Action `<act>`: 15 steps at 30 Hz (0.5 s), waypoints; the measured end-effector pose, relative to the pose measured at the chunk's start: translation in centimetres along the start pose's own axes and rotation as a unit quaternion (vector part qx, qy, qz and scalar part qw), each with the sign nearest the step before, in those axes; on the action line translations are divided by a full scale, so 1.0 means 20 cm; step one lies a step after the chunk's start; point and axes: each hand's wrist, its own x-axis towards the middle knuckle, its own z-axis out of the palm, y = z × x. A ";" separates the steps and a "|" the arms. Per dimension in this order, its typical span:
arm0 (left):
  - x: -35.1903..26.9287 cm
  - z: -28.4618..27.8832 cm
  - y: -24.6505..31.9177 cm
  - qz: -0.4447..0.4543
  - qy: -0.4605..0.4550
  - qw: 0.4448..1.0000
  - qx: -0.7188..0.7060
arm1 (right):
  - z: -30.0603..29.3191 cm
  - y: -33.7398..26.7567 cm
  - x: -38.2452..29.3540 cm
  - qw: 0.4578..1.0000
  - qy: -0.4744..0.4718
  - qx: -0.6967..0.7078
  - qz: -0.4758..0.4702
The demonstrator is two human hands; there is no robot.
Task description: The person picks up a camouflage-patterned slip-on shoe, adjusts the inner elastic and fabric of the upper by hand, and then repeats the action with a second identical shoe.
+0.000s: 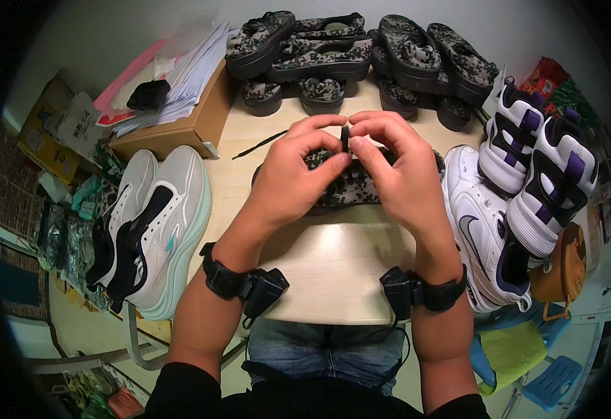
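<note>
Both my hands meet over a camouflage shoe (352, 184) lying across the tabletop. Between the fingertips of my left hand (303, 170) and my right hand (400, 165) stands a short piece of black shoelace (345, 138), pinched by my left thumb and fingers and touched by the right fingertips. Whether the right fingers grip it as well, I cannot tell. A loose black lace end (260, 144) lies on the table left of my left hand. My hands cover much of the shoe's upper.
Several camouflage shoes (321, 57) are stacked at the back of the table (337, 267). Grey-white sneakers (180, 225) stand at left, below a cardboard box (193, 123) with papers. White sneakers (475, 220) and white-purple shoes (551, 183) crowd the right edge.
</note>
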 end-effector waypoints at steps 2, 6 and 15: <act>0.01 -0.01 -0.02 -0.016 0.060 0.994 -0.092 | -0.02 -0.02 0.00 0.999 -0.011 -0.048 -0.018; 0.03 -0.05 -0.02 -0.046 0.135 0.972 -0.188 | -0.05 -0.02 -0.03 0.976 -0.121 -0.179 -0.026; 0.02 -0.04 -0.05 -0.073 0.030 0.983 -0.168 | -0.03 -0.02 0.00 0.992 -0.037 -0.115 -0.030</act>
